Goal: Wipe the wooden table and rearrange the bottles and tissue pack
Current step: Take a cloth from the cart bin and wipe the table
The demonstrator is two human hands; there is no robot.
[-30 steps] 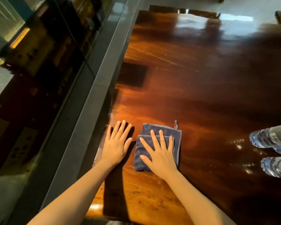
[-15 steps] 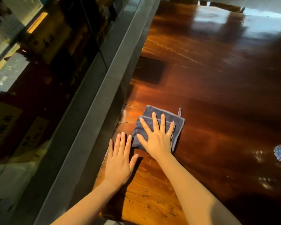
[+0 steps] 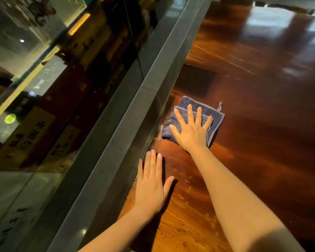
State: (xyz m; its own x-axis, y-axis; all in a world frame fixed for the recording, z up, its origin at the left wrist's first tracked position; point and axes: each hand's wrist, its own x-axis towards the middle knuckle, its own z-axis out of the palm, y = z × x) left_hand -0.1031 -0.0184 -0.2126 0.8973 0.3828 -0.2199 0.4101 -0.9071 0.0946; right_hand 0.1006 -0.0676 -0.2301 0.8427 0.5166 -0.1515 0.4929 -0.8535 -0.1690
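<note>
A folded grey-blue cloth [image 3: 215, 117] lies flat on the glossy wooden table [image 3: 262, 124], close to the table's left edge. My right hand [image 3: 191, 130] presses down on the cloth with its fingers spread. My left hand [image 3: 151, 186] rests flat on the bare wood nearer to me, fingers together and pointing away, holding nothing. The bottles and the tissue pack are outside the view.
A grey metal ledge [image 3: 135, 110] runs diagonally along the table's left side. Beyond it stands a dark glass panel [image 3: 53, 88] with reflections and signs. A dark rectangular patch [image 3: 195, 80] marks the wood just past the cloth.
My right hand has pushed the cloth farther away along the table's left edge. The left hand stayed flat on the wood. The bottles at the right have dropped out of view.
</note>
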